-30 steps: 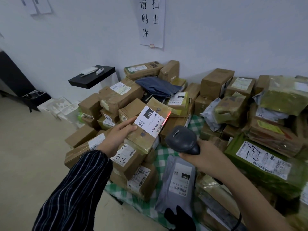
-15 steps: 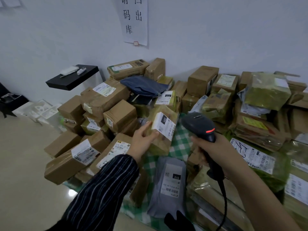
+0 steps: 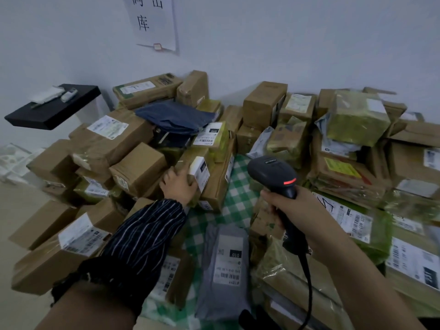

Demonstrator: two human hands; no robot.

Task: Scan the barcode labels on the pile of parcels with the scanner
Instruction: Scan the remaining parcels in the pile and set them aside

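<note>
Scanner (image 3: 273, 172) sits in my right grip (image 3: 292, 210), fingers wrapped tight round its handle, nose aimed up and forward, red light on. The parcel (image 3: 188, 163) lies to its left on the pile, long axis running up and away from me, label (image 3: 202, 171) facing right. My left grip (image 3: 179, 184), much the nearer, curls round its near end.

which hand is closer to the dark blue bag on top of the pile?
Left. The left hand holds a small parcel just below the blue bag; the right hand holds the scanner further off, to the bag's lower right.
</note>
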